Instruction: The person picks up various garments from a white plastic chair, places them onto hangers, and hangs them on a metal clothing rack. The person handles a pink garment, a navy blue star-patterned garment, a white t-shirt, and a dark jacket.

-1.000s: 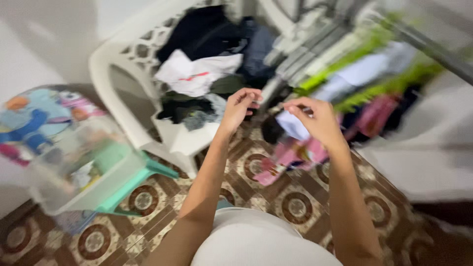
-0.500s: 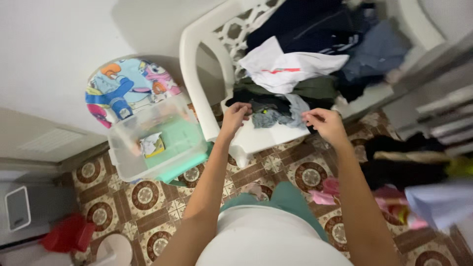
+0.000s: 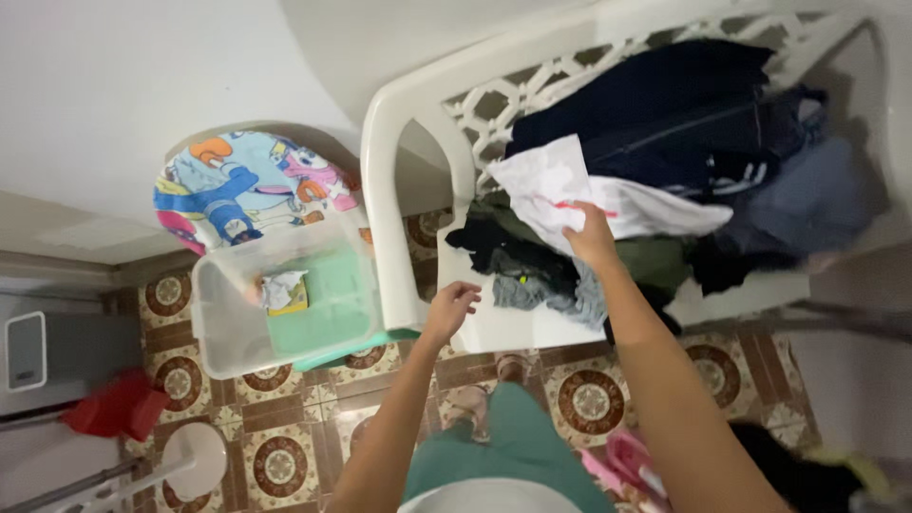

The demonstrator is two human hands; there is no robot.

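White garment (image 3: 551,185) atop white plastic chair (image 3: 399,190)

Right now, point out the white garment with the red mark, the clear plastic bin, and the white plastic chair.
white garment with the red mark (image 3: 549,182), head view, crumpled left part.
clear plastic bin (image 3: 226,334), head view, left wall.
white plastic chair (image 3: 382,161), head view, left armrest.

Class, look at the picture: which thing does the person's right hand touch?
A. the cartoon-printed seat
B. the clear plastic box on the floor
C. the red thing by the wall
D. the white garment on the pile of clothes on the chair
D: the right hand rests on the white garment atop the clothes on the white plastic chair, well away from the clear plastic box.
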